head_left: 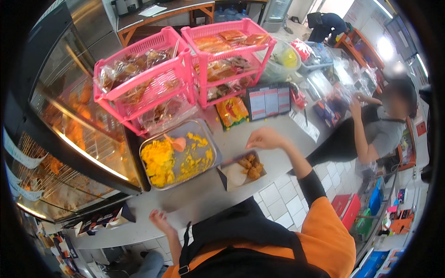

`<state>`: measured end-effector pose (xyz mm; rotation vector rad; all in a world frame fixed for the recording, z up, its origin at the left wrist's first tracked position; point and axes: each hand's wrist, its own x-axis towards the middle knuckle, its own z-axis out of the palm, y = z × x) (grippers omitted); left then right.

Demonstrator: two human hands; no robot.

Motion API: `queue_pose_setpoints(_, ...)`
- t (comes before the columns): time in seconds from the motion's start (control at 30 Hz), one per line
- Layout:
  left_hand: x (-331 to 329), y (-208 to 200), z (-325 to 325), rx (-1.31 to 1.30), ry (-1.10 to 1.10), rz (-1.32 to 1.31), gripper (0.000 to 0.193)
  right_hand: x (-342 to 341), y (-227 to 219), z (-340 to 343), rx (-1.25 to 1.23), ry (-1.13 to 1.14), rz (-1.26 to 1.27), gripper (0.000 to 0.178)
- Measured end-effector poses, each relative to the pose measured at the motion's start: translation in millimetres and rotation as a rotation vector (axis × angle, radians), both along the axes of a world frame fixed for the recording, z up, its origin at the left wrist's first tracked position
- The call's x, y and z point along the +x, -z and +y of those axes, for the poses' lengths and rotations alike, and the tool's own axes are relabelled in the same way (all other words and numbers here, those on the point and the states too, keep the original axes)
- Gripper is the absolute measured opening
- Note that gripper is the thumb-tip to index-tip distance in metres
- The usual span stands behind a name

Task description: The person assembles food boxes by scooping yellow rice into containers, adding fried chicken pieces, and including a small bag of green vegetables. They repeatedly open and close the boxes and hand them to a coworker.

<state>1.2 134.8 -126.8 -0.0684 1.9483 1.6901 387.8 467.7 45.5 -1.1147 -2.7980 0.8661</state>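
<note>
My right hand (pixel 266 138) hangs above the far edge of a small open food box (pixel 225 181). Its fingers are drawn together and point down; anything between them is too small to make out. In the box, a white mound of what looks like rice (pixel 235 174) lies beside brown fried chicken pieces (pixel 253 167). My left hand (pixel 162 221) is over the counter's near edge, fingers loosely bent and apart, holding nothing. Between the hands and the racks is a metal tray (pixel 214 147) with crumbly yellow food (pixel 157 162) and a pinkish-orange scoop (pixel 177 143).
Two pink tiered racks (pixel 139 76) with bagged food stand behind the tray. A lit glass food warmer (pixel 76 139) borders the left side. Nearby are a yellow-red packet (pixel 232 112) and a dark-framed chart (pixel 269 102). A co-worker (pixel 391 120) handles plastic bags at right; another person (pixel 328 27) bends farther back.
</note>
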Motion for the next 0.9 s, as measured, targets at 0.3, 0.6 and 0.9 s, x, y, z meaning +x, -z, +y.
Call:
queue_pose_setpoints(0.3, 101.8, -50.4, 21.3, 0.021, -0.514, 0.139, 0.023, 128.9, -5.2, 389.6, 0.364, 0.383, -0.271, 0.039)
queue_pose_setpoints(0.6, 248.4, -53.0, 115.1, -0.109, 0.433, 0.091, 0.034, 151.2, 34.9, 471.4, -0.109, 0.108, -0.572, 0.036)
queue_pose_setpoints(0.9, 257.5, -135.1, 197.3, -0.637, 1.055, 0.447, 0.044, 185.9, -53.7, 383.5, 0.357, 0.715, 0.333, 0.038)
